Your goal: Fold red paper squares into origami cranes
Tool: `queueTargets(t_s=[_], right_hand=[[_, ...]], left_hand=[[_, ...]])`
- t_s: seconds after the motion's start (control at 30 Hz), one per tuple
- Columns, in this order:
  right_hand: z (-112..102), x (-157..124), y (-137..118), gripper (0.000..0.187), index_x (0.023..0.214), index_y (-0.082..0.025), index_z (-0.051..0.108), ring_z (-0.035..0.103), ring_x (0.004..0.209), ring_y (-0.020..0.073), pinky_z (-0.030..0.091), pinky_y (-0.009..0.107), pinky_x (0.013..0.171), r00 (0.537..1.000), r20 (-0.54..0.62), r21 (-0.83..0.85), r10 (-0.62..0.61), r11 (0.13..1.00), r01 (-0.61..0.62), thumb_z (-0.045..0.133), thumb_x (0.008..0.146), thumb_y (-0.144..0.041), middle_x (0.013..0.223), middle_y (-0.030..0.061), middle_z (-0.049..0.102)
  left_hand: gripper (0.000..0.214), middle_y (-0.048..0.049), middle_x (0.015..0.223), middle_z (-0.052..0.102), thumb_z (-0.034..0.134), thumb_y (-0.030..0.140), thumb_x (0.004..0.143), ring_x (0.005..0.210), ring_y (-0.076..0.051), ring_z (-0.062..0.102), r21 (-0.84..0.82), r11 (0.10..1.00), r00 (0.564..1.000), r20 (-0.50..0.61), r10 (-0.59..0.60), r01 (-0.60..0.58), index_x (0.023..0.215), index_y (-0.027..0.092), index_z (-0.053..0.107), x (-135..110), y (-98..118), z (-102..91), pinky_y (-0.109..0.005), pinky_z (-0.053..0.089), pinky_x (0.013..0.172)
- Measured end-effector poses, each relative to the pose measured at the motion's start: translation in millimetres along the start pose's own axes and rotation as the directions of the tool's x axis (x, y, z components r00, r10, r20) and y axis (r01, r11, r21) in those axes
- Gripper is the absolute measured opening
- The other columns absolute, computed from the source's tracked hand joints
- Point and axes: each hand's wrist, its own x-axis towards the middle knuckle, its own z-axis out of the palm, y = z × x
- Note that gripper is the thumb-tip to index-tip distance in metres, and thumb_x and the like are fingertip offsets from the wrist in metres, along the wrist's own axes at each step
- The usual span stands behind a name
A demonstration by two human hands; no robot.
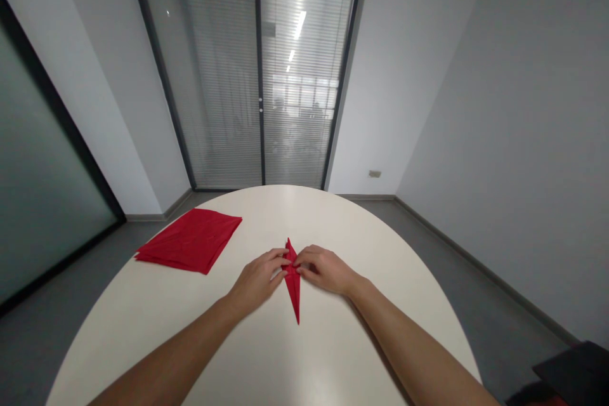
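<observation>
A narrow piece of folded red paper or cloth (294, 295) lies on the white table in front of me, with one long point toward me and a shorter one away. My left hand (259, 278) is at its left edge, fingers bent onto the middle of it. From the right, my right hand (326, 268) pinches the same middle part with thumb and fingertips. The fingertips of both hands nearly meet there and hide part of the folds.
A stack of flat red sheets (193, 241) lies at the table's left, reaching its edge. The round white table (371, 222) curves away ahead. Beyond are a glass door with blinds (299, 76) and grey walls. A dark object (578, 371) stands at the lower right.
</observation>
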Motion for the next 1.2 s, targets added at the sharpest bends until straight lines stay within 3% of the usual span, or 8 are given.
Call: queueTargets(t_s=[0.2,0.47,0.77,1.03,1.2], right_hand=[[-2.2,-0.2,-0.9,0.021,0.109,-0.022,0.071,0.062,0.106,0.0200,0.048,0.033,0.096,0.999,0.008,0.000,-0.033,0.999,0.033,0.061,0.091,-0.023,0.114,0.0073,0.068],[-2.4,0.1,1.1,0.017,0.105,-0.021,0.071,0.064,0.103,0.0206,0.049,0.033,0.093,0.999,0.008,0.002,-0.045,0.999,0.045,0.059,0.093,-0.023,0.105,0.0061,0.073],[-4.8,0.8,-0.4,0.022,0.105,-0.021,0.071,0.066,0.096,0.0196,0.049,0.031,0.087,1.000,0.016,-0.022,0.005,1.000,-0.005,0.051,0.099,-0.030,0.102,0.0065,0.074],[-4.3,0.7,-1.7,0.022,0.105,-0.021,0.069,0.066,0.093,0.0189,0.049,0.030,0.086,0.999,-0.034,0.016,0.031,0.999,-0.031,0.049,0.100,-0.031,0.101,0.0066,0.072],[-4.1,0.2,-3.8,0.026,0.115,-0.021,0.064,0.066,0.098,0.0188,0.050,0.031,0.089,0.997,-0.068,0.077,-0.021,0.997,0.027,0.053,0.092,-0.017,0.110,0.0066,0.070]], left_hand=[[0.025,-0.0028,0.124,0.068,0.055,0.021,0.095,0.115,-0.021,0.062,0.018,1.000,1.000,0.016,0.008,-0.008,0.113,0.025,0.071,0.9,-1.2,1.5,-0.036,0.049,0.102],[0.024,-0.0031,0.121,0.070,0.056,0.024,0.095,0.113,-0.021,0.064,0.013,1.000,1.000,0.009,0.026,-0.026,0.112,0.026,0.072,0.7,1.9,-1.8,-0.037,0.049,0.100],[0.039,-0.0043,0.126,0.068,0.058,0.009,0.082,0.117,-0.022,0.061,-0.006,0.997,0.997,0.014,0.081,-0.081,0.117,0.024,0.068,-2.7,1.7,-5.8,-0.038,0.047,0.105],[0.025,-0.0030,0.115,0.073,0.057,0.017,0.091,0.109,-0.021,0.065,-0.050,0.997,0.995,-0.090,0.052,-0.056,0.110,0.025,0.069,1.1,-0.3,-3.7,-0.036,0.051,0.098],[0.024,-0.0019,0.109,0.076,0.057,0.016,0.090,0.101,-0.021,0.070,-0.025,1.000,0.991,-0.130,-0.022,0.019,0.108,0.025,0.071,3.1,-0.6,-4.3,-0.035,0.053,0.092]])
